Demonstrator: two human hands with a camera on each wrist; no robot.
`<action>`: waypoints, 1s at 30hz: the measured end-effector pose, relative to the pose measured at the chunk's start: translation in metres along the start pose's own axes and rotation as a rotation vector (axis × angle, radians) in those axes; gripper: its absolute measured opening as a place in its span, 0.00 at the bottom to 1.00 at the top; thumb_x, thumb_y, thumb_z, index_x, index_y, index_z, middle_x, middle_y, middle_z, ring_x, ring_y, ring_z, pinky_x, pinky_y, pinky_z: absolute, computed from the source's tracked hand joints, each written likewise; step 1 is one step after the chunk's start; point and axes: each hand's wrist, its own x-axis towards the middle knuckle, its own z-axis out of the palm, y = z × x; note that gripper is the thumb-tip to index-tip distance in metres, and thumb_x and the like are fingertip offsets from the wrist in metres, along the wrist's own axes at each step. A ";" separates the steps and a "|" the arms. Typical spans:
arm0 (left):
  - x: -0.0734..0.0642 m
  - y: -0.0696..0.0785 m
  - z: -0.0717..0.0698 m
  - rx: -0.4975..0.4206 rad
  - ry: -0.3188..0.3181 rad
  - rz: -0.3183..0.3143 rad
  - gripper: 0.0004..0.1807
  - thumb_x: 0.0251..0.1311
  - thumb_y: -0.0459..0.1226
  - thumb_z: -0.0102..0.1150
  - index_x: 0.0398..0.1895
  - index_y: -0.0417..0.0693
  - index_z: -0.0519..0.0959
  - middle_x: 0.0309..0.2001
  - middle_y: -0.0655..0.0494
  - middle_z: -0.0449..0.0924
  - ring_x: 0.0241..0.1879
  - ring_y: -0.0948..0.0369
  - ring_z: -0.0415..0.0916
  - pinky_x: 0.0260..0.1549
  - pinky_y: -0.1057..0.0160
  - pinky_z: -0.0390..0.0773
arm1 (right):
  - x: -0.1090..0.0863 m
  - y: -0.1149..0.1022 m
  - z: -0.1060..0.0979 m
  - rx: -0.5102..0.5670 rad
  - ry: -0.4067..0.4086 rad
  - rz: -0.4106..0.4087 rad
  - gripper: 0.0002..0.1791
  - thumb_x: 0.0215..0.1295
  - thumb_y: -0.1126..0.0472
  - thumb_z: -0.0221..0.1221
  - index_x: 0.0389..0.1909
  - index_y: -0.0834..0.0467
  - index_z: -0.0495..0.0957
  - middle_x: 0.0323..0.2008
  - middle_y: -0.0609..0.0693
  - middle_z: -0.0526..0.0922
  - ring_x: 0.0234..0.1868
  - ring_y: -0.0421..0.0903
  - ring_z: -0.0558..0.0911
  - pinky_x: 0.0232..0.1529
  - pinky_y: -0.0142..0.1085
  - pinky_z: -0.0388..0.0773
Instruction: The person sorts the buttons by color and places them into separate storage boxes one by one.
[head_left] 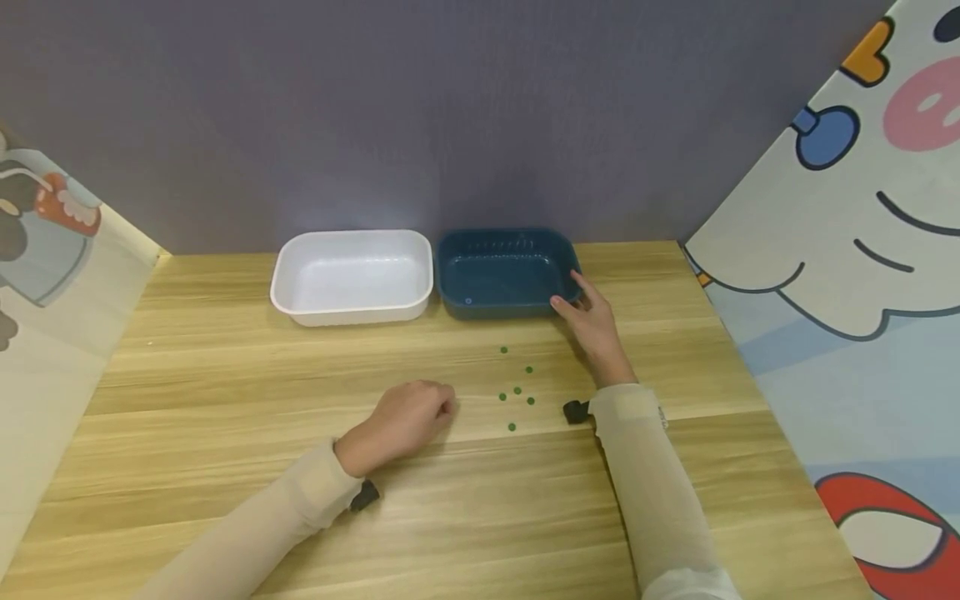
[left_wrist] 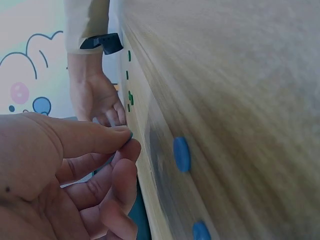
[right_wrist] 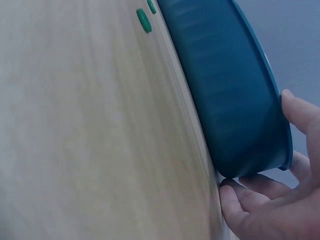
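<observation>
My left hand (head_left: 401,417) is low over the middle of the table. In the left wrist view its thumb and forefinger pinch a small blue disc (left_wrist: 131,135), mostly hidden by the fingertips. Blue discs (left_wrist: 182,154) lie on the wood beside that hand; the hand and arm hide them in the head view. My right hand (head_left: 596,329) holds the near right corner of a dark blue tray (head_left: 510,312), thumb at the front rim and fingers round the end wall. One small round spot shows on the tray's floor. Several green discs (head_left: 517,391) lie scattered between my hands.
A white tray (head_left: 352,318) stands just left of the dark blue one. Behind both rises a grey wall (head_left: 450,125). Cartoon-printed panels (head_left: 862,250) border the wooden table (head_left: 225,383) on both sides. Each wrist wears a small black camera (head_left: 576,412).
</observation>
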 end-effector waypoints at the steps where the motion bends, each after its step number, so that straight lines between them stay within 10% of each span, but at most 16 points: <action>1: 0.000 0.000 0.000 -0.004 0.002 -0.003 0.09 0.60 0.31 0.65 0.26 0.54 0.80 0.25 0.64 0.78 0.24 0.66 0.73 0.21 0.64 0.74 | 0.000 0.000 0.000 -0.001 0.001 0.000 0.43 0.68 0.51 0.66 0.80 0.44 0.55 0.81 0.51 0.44 0.76 0.62 0.55 0.71 0.50 0.62; 30: 0.015 0.002 -0.013 -0.163 0.017 -0.082 0.02 0.62 0.35 0.68 0.36 0.47 0.85 0.33 0.60 0.85 0.35 0.62 0.80 0.39 0.59 0.81 | -0.002 0.000 -0.001 0.002 0.003 0.003 0.43 0.68 0.51 0.66 0.79 0.43 0.56 0.81 0.52 0.44 0.76 0.62 0.56 0.71 0.50 0.63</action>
